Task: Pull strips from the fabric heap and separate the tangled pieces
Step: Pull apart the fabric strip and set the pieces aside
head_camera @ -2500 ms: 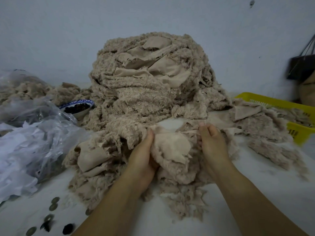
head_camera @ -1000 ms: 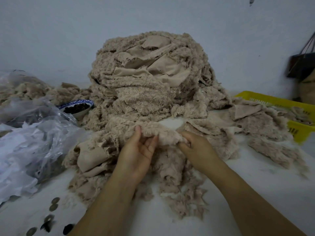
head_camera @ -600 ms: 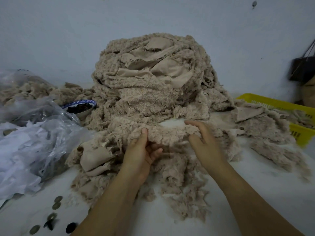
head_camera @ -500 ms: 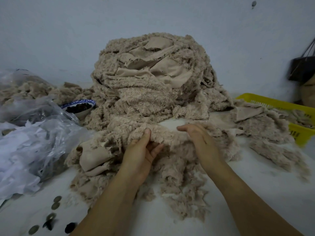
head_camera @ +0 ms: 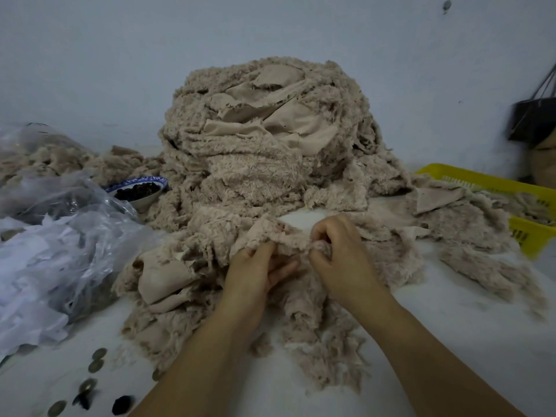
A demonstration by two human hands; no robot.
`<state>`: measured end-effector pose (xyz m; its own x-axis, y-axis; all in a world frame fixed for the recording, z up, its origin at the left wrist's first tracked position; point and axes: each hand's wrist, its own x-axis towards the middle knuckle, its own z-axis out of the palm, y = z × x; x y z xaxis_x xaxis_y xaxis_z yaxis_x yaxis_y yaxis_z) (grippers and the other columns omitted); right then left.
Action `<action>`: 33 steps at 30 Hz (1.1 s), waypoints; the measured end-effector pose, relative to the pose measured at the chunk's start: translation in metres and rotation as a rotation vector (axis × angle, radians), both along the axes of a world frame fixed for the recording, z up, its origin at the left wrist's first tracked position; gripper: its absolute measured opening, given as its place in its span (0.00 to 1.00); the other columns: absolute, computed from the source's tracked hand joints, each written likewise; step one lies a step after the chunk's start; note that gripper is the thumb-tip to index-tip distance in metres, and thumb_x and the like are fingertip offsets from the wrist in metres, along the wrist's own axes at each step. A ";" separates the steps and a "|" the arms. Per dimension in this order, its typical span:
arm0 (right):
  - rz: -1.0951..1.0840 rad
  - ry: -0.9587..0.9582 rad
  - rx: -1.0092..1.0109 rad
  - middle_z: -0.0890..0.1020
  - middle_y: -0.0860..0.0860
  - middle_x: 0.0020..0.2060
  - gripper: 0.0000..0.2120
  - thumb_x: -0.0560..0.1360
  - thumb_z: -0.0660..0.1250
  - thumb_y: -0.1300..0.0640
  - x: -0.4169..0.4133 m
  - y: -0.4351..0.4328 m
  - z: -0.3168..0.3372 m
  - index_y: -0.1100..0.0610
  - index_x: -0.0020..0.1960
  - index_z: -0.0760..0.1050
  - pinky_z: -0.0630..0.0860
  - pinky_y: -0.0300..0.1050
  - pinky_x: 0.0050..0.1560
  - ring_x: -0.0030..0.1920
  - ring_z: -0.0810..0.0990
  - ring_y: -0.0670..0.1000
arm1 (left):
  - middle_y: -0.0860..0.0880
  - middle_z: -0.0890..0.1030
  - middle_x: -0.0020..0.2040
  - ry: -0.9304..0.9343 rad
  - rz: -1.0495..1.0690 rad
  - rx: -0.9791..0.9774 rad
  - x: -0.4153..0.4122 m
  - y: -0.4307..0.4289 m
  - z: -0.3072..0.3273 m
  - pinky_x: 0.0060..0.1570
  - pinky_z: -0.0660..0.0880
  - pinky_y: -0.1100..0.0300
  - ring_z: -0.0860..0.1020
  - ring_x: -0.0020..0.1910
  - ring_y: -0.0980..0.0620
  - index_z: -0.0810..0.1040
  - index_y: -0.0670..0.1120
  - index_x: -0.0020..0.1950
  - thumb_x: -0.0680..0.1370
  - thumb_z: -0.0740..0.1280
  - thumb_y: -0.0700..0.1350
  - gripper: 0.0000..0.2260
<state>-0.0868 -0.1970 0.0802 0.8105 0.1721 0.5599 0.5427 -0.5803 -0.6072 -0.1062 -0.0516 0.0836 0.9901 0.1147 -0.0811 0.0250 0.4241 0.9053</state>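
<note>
Pale bluish wall (head_camera: 90,55) behind, white tabletop (head_camera: 451,326) beneath. Directly beyond both hands, piled high against the wall: tall fabric heap (head_camera: 264,164) of beige fleece, with loose pieces spilling forward under the wrists. Pinched in the left hand (head_camera: 255,272), thumb on top and fingers underneath: one fuzzy strip (head_camera: 285,239). Clutched in the right hand (head_camera: 340,257), fingers curled tight: a bunched part of the same strip, knuckles just beside the left thumb. Left of the left hand: crumpled plastic bag (head_camera: 60,251), blue-rimmed bowl (head_camera: 138,189) beyond it, coins (head_camera: 96,359) nearer. Right of the right hand: yellow basket (head_camera: 481,180), partly under fleece.
</note>
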 end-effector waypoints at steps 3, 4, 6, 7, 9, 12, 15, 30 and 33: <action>-0.036 -0.187 -0.059 0.67 0.49 0.47 0.12 0.67 0.64 0.70 -0.002 0.002 0.003 0.55 0.43 0.67 0.62 0.33 0.42 0.48 0.66 0.48 | 0.40 0.86 0.44 0.081 -0.070 -0.011 0.001 0.001 0.001 0.34 0.81 0.61 0.86 0.41 0.47 0.82 0.38 0.50 0.83 0.61 0.48 0.16; -0.044 -0.229 -0.094 0.68 0.51 0.47 0.11 0.66 0.64 0.70 -0.003 0.002 0.003 0.58 0.43 0.69 0.62 0.35 0.41 0.48 0.67 0.50 | 0.41 0.86 0.43 0.102 -0.095 -0.045 0.001 0.001 0.002 0.33 0.80 0.61 0.86 0.39 0.48 0.82 0.38 0.52 0.82 0.63 0.53 0.18; -0.043 -0.259 -0.147 0.70 0.55 0.46 0.09 0.65 0.63 0.70 -0.005 0.003 0.003 0.60 0.43 0.71 0.67 0.42 0.39 0.47 0.69 0.54 | 0.42 0.84 0.41 0.118 -0.117 -0.099 0.001 0.001 0.002 0.33 0.80 0.62 0.84 0.37 0.49 0.84 0.39 0.50 0.76 0.67 0.59 0.22; -0.032 -0.255 -0.166 0.71 0.56 0.46 0.09 0.65 0.63 0.70 -0.006 0.005 0.004 0.60 0.43 0.71 0.70 0.46 0.39 0.47 0.70 0.56 | 0.44 0.84 0.39 0.120 -0.118 -0.111 0.002 0.002 0.002 0.34 0.80 0.62 0.83 0.36 0.51 0.85 0.41 0.46 0.72 0.70 0.59 0.20; -0.016 -0.233 -0.218 0.71 0.56 0.47 0.08 0.67 0.65 0.70 -0.008 0.008 0.004 0.61 0.43 0.72 0.72 0.51 0.39 0.47 0.71 0.57 | 0.46 0.84 0.38 0.126 -0.109 -0.144 0.002 0.005 0.000 0.34 0.80 0.64 0.82 0.35 0.54 0.87 0.43 0.41 0.70 0.73 0.51 0.11; 0.028 -0.206 -0.277 0.72 0.53 0.48 0.05 0.69 0.64 0.63 -0.009 0.006 0.001 0.60 0.45 0.73 0.72 0.50 0.43 0.48 0.70 0.55 | 0.44 0.85 0.44 0.130 -0.086 -0.299 0.005 0.010 0.000 0.36 0.81 0.63 0.84 0.38 0.53 0.85 0.40 0.49 0.72 0.72 0.38 0.08; 0.134 -0.073 -0.338 0.71 0.43 0.42 0.11 0.74 0.57 0.46 -0.007 -0.001 -0.001 0.52 0.40 0.71 0.65 0.42 0.50 0.49 0.67 0.48 | 0.40 0.85 0.50 0.071 -0.041 -0.449 0.008 0.014 0.001 0.43 0.83 0.59 0.86 0.45 0.50 0.81 0.37 0.55 0.73 0.67 0.33 0.11; 0.087 0.201 0.163 0.77 0.45 0.48 0.04 0.80 0.65 0.51 0.003 -0.005 -0.006 0.50 0.50 0.75 0.71 0.38 0.48 0.49 0.75 0.43 | 0.41 0.84 0.58 -0.045 -0.190 -0.273 -0.001 0.006 0.006 0.53 0.82 0.56 0.83 0.57 0.47 0.82 0.42 0.60 0.76 0.67 0.45 0.14; 0.104 0.174 0.232 0.77 0.45 0.39 0.08 0.81 0.64 0.53 0.000 -0.004 -0.003 0.51 0.43 0.74 0.70 0.34 0.38 0.38 0.74 0.42 | 0.41 0.85 0.54 -0.073 -0.198 -0.024 -0.008 0.000 0.002 0.54 0.80 0.58 0.83 0.57 0.47 0.85 0.36 0.53 0.73 0.71 0.56 0.23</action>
